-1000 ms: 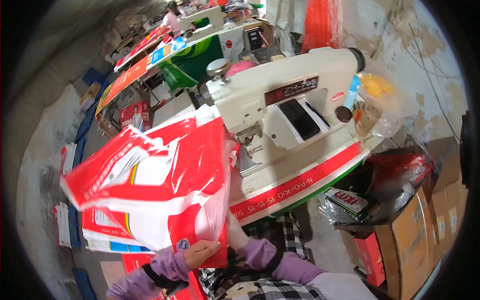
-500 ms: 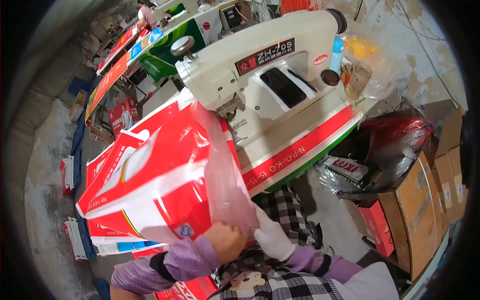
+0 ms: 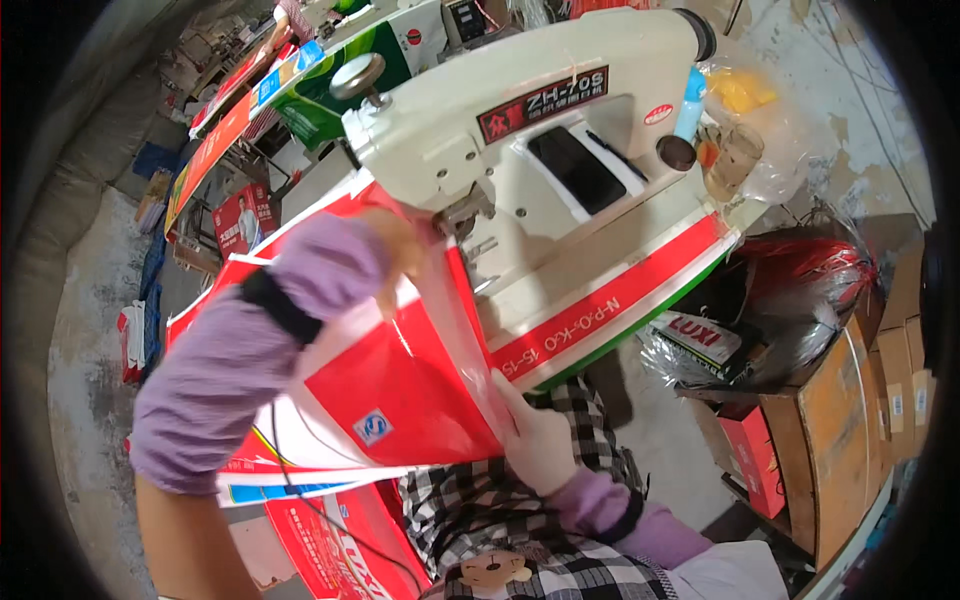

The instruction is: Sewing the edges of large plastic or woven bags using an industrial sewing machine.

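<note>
A red and white sack (image 3: 400,385) lies flat across my front, its right edge running up to the needle area of a cream industrial sewing machine (image 3: 430,150). A thin translucent liner shows along that edge. In a white glove, my right hand (image 3: 540,445) grips the edge at its near corner, thumb on top. My bare left hand (image 3: 400,245) is at the far part of the same edge, just left of the machine's needle and presser foot (image 3: 465,215). Motion blur and the sleeve hide how its fingers lie.
On the machine bed rest a dark phone (image 3: 575,168) and a pen. A cup (image 3: 735,160) and a blue bottle (image 3: 690,103) stand at its right end. Cardboard boxes (image 3: 840,430) and plastic-wrapped bundles fill the right side. More printed sacks (image 3: 340,540) lie below; another person works far left.
My left hand has left the near corner beside my right hand and moved up along the sack's edge toward the needle. The liner edge now lies flatter; my right hand stays at the near corner.
</note>
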The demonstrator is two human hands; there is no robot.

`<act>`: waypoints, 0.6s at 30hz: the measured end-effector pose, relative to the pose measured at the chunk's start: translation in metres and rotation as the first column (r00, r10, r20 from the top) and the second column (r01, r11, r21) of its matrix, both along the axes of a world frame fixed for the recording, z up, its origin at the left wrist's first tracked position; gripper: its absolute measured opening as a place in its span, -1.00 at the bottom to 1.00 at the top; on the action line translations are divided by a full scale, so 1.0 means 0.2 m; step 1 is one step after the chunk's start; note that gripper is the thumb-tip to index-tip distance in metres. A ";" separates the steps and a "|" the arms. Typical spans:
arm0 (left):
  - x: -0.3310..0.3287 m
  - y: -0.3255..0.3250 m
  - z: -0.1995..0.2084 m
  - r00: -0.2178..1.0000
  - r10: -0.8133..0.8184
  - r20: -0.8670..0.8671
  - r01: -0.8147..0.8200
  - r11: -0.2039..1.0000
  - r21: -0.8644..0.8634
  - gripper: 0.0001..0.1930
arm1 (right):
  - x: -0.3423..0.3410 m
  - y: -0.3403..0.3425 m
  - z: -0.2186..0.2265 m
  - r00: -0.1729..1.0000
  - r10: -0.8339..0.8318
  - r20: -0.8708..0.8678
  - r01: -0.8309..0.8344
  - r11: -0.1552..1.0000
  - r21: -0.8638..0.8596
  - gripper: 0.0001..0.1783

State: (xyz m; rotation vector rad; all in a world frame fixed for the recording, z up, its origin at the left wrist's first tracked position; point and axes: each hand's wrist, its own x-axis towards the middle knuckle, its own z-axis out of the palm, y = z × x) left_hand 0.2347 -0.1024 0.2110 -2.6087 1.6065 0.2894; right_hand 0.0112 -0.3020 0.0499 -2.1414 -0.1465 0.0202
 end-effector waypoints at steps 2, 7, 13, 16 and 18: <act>0.09 -0.17 0.26 1.000 -0.008 0.024 0.000 0.943 0.333 -0.76 | 0.23 -0.02 0.03 0.998 -0.068 0.017 0.069 0.994 -0.083 -0.51; -0.95 -0.48 0.03 0.984 0.151 -0.097 -0.106 0.924 0.367 -0.91 | 0.75 0.20 -0.03 0.980 0.197 0.001 -0.172 0.861 -0.479 -0.36; -0.97 -0.35 -0.14 0.987 -0.107 -0.118 0.094 0.990 -0.108 -0.61 | 0.85 0.24 -0.03 0.993 0.099 -0.070 -0.121 0.828 -0.547 -0.26; -0.88 -0.28 0.08 0.752 0.480 -0.452 -0.489 0.866 0.106 -0.68 | 0.60 0.10 -0.10 0.968 0.171 -0.186 -0.212 0.950 -0.229 -0.24; -1.06 -0.09 -0.11 0.355 0.481 -0.802 -0.768 0.639 0.044 -0.51 | 0.43 0.11 -0.02 0.946 0.229 -0.228 -0.200 0.970 0.141 -0.35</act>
